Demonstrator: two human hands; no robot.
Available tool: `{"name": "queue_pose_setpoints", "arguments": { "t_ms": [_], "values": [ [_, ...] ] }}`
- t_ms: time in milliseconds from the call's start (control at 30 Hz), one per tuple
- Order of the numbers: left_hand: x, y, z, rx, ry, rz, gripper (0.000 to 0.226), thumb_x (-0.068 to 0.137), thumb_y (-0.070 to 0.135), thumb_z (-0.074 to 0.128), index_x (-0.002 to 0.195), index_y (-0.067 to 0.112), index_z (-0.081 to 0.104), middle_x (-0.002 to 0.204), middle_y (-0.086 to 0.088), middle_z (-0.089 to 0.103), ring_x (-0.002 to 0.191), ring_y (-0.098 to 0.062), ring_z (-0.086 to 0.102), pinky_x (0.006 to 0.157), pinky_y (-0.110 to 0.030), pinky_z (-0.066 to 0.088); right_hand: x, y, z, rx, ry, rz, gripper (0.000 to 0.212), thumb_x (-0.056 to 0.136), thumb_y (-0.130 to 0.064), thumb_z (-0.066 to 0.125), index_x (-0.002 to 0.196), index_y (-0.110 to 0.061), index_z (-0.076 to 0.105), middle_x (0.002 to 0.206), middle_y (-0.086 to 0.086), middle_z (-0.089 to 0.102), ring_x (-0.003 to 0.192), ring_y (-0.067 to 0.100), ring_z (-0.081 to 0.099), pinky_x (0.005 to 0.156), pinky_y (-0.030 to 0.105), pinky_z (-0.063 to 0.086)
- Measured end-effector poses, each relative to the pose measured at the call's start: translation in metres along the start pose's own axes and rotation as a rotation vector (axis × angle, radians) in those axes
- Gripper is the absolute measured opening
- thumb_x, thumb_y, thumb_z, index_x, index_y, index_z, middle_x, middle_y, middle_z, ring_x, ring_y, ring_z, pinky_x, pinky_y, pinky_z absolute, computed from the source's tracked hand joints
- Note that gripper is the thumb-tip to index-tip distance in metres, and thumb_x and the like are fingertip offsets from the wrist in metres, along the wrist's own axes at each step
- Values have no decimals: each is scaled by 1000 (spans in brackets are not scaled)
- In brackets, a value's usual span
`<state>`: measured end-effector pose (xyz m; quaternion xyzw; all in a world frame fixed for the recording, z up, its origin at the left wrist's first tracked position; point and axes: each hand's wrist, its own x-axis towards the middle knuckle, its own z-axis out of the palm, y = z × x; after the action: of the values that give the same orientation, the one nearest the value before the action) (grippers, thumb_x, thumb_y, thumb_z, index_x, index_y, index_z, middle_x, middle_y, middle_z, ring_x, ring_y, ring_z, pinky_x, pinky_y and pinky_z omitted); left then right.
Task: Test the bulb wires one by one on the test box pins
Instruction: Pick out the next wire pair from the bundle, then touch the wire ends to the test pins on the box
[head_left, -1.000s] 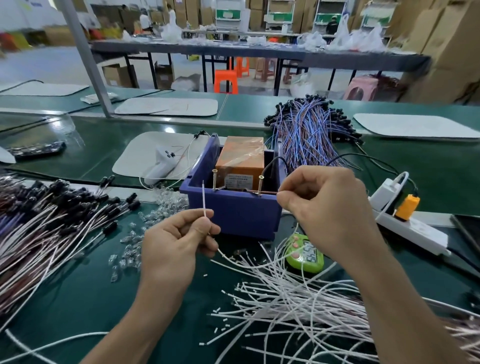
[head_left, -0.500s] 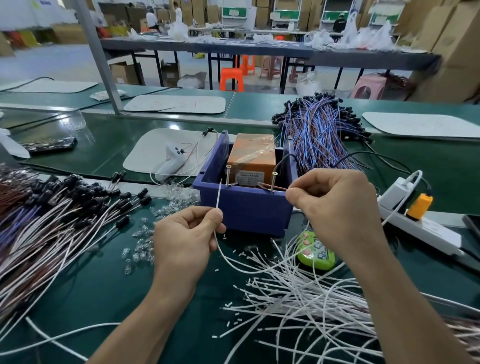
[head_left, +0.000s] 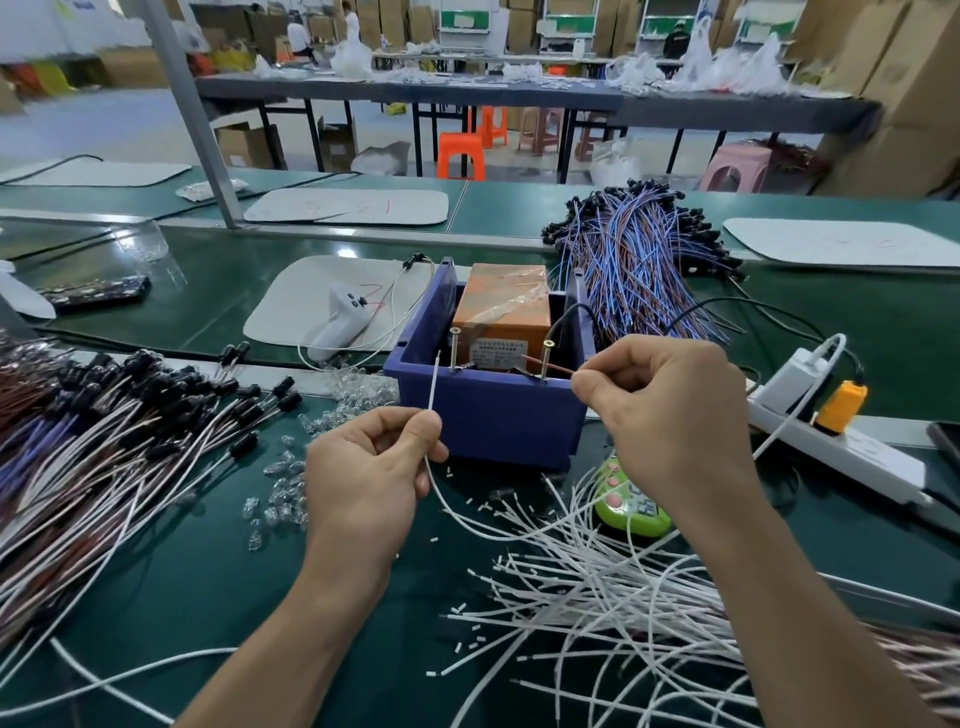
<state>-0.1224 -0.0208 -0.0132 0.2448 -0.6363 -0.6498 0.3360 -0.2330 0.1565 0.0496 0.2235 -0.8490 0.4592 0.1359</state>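
Left hand (head_left: 363, 478) around upright white wire (head_left: 435, 382)

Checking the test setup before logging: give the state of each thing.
left hand: pinches white wire, upright beside left pin
right hand: pinches red wire, laid against right pin
blue bin: open-topped, holds test box
power strip: two plugs inserted

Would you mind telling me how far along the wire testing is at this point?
Done: perhaps the black-capped wires heaped left, unconfirmed. In hand: right hand holds the brown lead at the right pin; left hand pinches the white lead beside the left pin. Left: seemingly the loose white wire pile.
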Motion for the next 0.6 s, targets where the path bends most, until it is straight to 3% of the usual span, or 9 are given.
{"name": "queue_pose_setpoints", "arguments": {
  "t_ms": [600],
  "values": [
    [-1, 0, 0, 12, -40, -21, 24, 93, 15, 75, 76, 31, 79, 62, -7, 71, 42, -9, 47, 41, -18, 39, 1, 2, 3, -19, 31, -20, 20, 81, -26, 83, 66, -29, 72, 58, -15, 66, 46, 7, 58, 47, 24, 47]
  ]
}}
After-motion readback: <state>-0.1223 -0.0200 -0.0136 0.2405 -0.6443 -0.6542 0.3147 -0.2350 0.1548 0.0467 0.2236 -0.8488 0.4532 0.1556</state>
